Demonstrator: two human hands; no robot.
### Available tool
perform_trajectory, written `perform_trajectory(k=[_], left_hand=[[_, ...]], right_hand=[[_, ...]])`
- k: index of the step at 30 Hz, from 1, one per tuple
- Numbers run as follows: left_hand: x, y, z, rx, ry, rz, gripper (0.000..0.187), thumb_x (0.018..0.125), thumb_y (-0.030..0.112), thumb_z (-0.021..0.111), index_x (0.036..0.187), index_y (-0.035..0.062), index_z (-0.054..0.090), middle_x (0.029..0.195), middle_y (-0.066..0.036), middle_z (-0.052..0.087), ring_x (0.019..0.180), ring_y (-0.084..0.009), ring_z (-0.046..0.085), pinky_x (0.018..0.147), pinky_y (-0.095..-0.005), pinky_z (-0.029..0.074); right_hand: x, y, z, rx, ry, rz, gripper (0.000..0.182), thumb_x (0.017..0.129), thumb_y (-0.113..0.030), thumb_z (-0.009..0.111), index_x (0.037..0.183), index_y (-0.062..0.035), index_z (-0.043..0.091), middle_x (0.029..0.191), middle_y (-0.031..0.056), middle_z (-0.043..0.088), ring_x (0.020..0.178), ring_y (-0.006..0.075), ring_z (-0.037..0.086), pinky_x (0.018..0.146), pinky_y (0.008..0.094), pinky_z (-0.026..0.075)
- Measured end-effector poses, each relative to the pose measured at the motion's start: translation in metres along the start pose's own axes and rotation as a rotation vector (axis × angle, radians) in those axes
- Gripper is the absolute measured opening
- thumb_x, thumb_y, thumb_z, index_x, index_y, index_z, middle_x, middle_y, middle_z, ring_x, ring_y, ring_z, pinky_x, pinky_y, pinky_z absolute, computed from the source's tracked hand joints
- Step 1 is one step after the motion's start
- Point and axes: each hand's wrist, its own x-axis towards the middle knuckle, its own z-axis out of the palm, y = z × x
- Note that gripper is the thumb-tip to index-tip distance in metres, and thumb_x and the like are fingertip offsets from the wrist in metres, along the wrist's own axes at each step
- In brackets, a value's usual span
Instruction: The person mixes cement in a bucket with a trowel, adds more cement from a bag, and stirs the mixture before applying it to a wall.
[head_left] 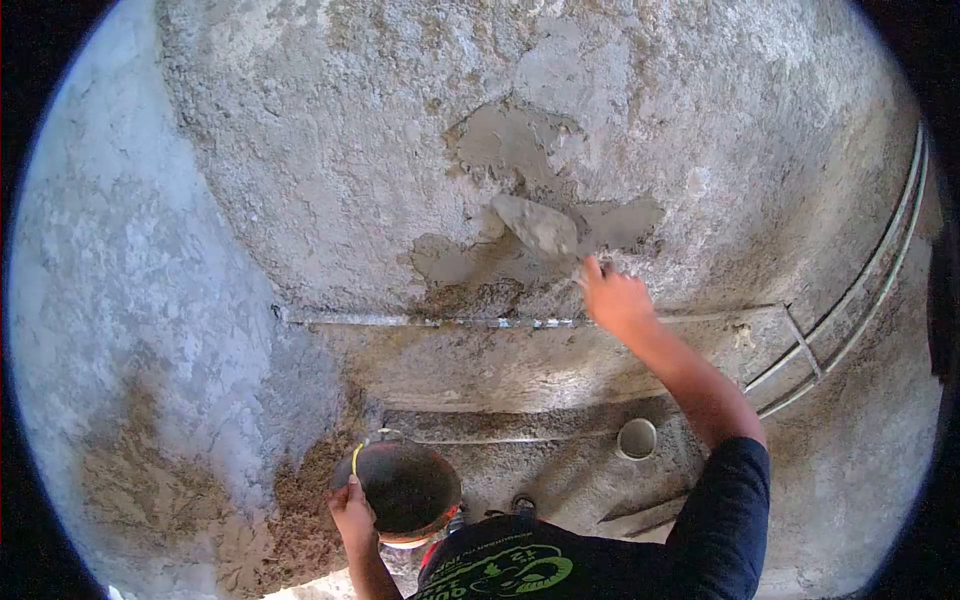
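My right hand is closed round the handle of a trowel, its mortar-smeared blade lying close against the rough wall. Damp, darker mortar patches surround the blade above, below and to its right. Low on the left, my left hand grips the rim of a round bucket at a yellow strip. The bucket's inside looks dark, and I cannot make out how much it holds. My left fingertips are partly hidden at the rim.
A pale horizontal strip crosses the wall below the trowel. Thin pipes or rods curve along the right side. A small pale container stands on the floor, with long flat pieces beside it. Loose dirt lies left of the bucket.
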Motion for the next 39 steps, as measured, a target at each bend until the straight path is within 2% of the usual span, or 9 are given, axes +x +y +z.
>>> perform_trajectory(k=[5,13,24,31,33,34,36,37,39], left_hand=[[0.01,-0.011,0.01,0.075,0.012,0.047,0.043,0.101,0.028,0.064,0.064,0.0117,0.049,0.052,0.006,0.038,0.041,-0.0072,0.033,0.04,-0.028,0.022],[0.035,-0.028,0.013,0.212,-0.025,0.105,0.045,0.1,0.027,0.065,0.062,0.0119,0.047,0.054,0.006,0.039,0.042,-0.0066,0.033,0.042,-0.0291,0.02],[0.031,0.004,0.003,0.129,-0.086,0.031,0.044,0.102,0.03,0.062,0.065,0.0173,0.043,0.055,0.008,0.036,0.041,-0.0049,0.031,0.04,-0.0266,0.02],[0.05,0.01,-0.009,0.097,-0.087,-0.042,0.044,0.102,0.03,0.063,0.065,0.016,0.045,0.056,0.008,0.038,0.041,-0.0049,0.03,0.039,-0.0263,0.017],[0.051,0.017,-0.016,0.213,-0.119,-0.025,0.039,0.101,0.031,0.064,0.07,0.0107,0.054,0.057,0.004,0.043,0.048,-0.009,0.041,0.049,-0.0281,0.036],[0.064,0.007,-0.021,0.209,-0.122,-0.023,0.039,0.101,0.031,0.064,0.07,0.0107,0.054,0.057,0.004,0.043,0.048,-0.009,0.041,0.049,-0.0281,0.036],[0.096,-0.035,-0.039,0.479,-0.043,0.142,0.035,0.101,0.032,0.065,0.08,0.0041,0.062,0.059,-0.001,0.049,0.061,-0.0145,0.052,0.08,-0.0351,0.048],[0.106,-0.047,-0.044,0.48,-0.046,0.14,0.035,0.101,0.032,0.065,0.08,0.0041,0.062,0.059,-0.001,0.049,0.061,-0.0145,0.052,0.08,-0.0351,0.048],[0.111,-0.058,-0.046,0.383,0.057,-0.008,0.035,0.101,0.033,0.065,0.089,-0.0003,0.067,0.06,-0.005,0.051,0.075,-0.0193,0.057,0.106,-0.0407,0.035]], right_hand=[[0.014,-0.019,-0.03,0.21,0.106,0.09,0.046,0.1,-0.036,0.057,0.133,-0.008,0.043,0.103,0.023,0.069,0.073,0.0417,0.072,0.062,0.0533,0.058],[0.106,-0.089,-0.027,0.279,0.18,0.188,0.039,0.101,-0.033,0.056,0.132,-0.0116,0.046,0.1,0.0187,0.066,0.078,0.0399,0.072,0.063,0.0507,0.057],[0.057,-0.102,0.042,0.618,0.272,0.679,0.043,0.1,-0.029,0.059,0.125,-0.0001,0.04,0.083,0.0285,0.067,0.072,0.0512,0.066,0.062,0.0601,0.052],[-0.014,-0.137,0.076,0.692,0.323,0.675,0.043,0.099,-0.022,0.061,0.126,0.0044,0.041,0.077,0.0317,0.064,0.068,0.0533,0.062,0.057,0.0599,0.046],[-0.012,-0.131,0.065,0.748,0.508,0.593,0.037,0.098,-0.028,0.062,0.118,0.0005,0.048,0.069,0.0296,0.062,0.063,0.0503,0.063,0.053,0.0587,0.047],[0.001,-0.124,0.057,0.746,0.512,0.591,0.037,0.098,-0.028,0.062,0.118,0.0005,0.048,0.069,0.0296,0.062,0.063,0.0503,0.063,0.053,0.0587,0.047],[0.036,-0.101,0.045,0.618,0.586,0.484,0.04,0.099,-0.029,0.061,0.123,-0.0004,0.048,0.073,0.0294,0.064,0.065,0.0493,0.064,0.056,0.0585,0.049],[0.048,-0.091,0.045,0.615,0.585,0.485,0.04,0.099,-0.029,0.061,0.123,-0.0004,0.048,0.073,0.0294,0.064,0.065,0.0493,0.064,0.056,0.0585,0.049],[0.06,-0.077,0.049,0.525,0.37,0.401,0.042,0.099,-0.033,0.059,0.126,-0.0019,0.047,0.08,0.029,0.067,0.068,0.0486,0.066,0.059,0.0573,0.052]])
